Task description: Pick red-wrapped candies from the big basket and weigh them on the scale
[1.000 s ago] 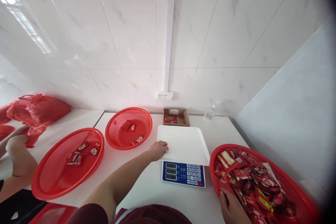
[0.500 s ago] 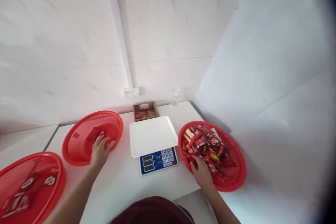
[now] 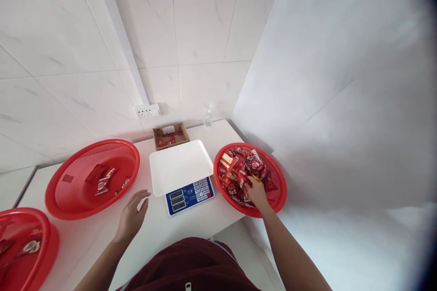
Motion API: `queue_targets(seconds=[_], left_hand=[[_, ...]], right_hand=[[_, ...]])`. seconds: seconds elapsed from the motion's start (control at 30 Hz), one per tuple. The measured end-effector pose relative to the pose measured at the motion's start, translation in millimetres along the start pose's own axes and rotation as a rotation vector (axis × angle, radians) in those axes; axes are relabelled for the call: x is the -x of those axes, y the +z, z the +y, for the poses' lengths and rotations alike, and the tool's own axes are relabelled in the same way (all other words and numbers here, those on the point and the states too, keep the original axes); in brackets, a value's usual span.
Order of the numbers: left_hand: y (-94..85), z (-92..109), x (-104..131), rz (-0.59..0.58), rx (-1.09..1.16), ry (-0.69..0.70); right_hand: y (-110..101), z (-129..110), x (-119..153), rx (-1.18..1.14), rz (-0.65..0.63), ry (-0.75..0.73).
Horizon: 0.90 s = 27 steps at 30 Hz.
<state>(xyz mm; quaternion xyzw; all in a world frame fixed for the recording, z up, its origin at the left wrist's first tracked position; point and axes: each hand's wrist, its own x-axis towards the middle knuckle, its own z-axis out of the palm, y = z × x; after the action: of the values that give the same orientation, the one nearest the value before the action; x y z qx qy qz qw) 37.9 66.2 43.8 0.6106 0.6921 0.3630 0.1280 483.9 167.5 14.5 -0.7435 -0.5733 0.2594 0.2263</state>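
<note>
My right hand (image 3: 256,193) reaches into the red basket (image 3: 282,177) on the right, its fingers closed on a small red packet (image 3: 243,180). Around it lies a heap of similar wrapped packets (image 3: 235,159), mostly red. My left hand (image 3: 132,217) hangs over the white table with its fingers apart and nothing in them. It is between the left-hand red basket (image 3: 68,209) and the scale (image 3: 189,195). That basket holds several packets (image 3: 102,182). The scale's white tray (image 3: 180,163) is bare.
A third red basket (image 3: 51,245) with packets is cut off at the lower left. Behind the scale stand a small cardboard box (image 3: 170,136) with red packets inside and a clear plastic bottle (image 3: 208,119). A socket strip (image 3: 147,110) is on the tiled wall.
My left hand has come out of the left-hand basket, rightward and toward me, and holds nothing. My right hand has closed on a packet in the right basket. The view has shifted right.
</note>
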Motion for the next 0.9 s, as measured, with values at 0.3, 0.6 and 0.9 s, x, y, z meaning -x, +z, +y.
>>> queue_targets(seconds=[0.3, 0.6, 0.9], left_hand=[[-2.3, 19, 3, -0.121, 0.107, -0.193], [0.5, 34, 18, -0.226, 0.162, -0.2], [-22.8, 27, 39, -0.231, 0.16, -0.244]], right_hand=[[-24, -9, 3, -0.902, 0.007, 0.286], [26, -111, 6, -1.085, -0.49, 0.153], [143, -215, -5, -0.498, -0.664, -0.127]])
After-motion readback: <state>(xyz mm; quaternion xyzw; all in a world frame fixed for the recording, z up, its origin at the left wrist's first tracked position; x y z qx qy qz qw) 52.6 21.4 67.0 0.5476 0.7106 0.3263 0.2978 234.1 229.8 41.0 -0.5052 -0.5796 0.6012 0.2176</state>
